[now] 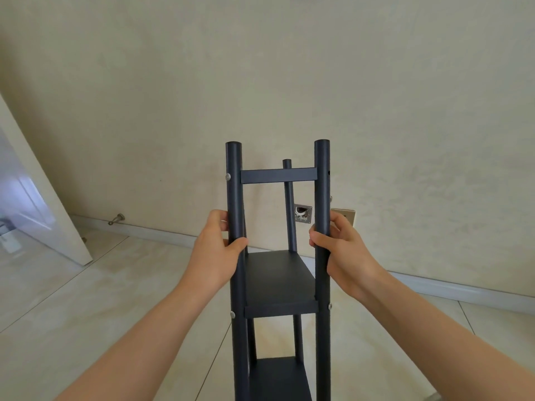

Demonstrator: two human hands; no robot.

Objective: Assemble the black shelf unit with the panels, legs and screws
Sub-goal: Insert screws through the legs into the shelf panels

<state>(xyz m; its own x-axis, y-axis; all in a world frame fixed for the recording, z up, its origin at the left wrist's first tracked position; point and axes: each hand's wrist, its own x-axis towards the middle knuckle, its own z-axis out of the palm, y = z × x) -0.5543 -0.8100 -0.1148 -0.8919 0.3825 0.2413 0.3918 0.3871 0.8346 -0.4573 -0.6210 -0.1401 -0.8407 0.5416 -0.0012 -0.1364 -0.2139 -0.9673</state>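
Note:
The black shelf unit stands upright in front of me on the tiled floor. It has round black legs and three panels in view, the top panel seen edge-on. My left hand grips the near left leg between the top and middle panels. My right hand grips the near right leg at the same height. Silver screw heads show on the outer sides of the legs. A far leg rises behind the middle panel.
A cream wall is close behind the unit, with an open wall box and a brass-coloured plate low down. A white door stands open at the left, with a door stopper at the skirting.

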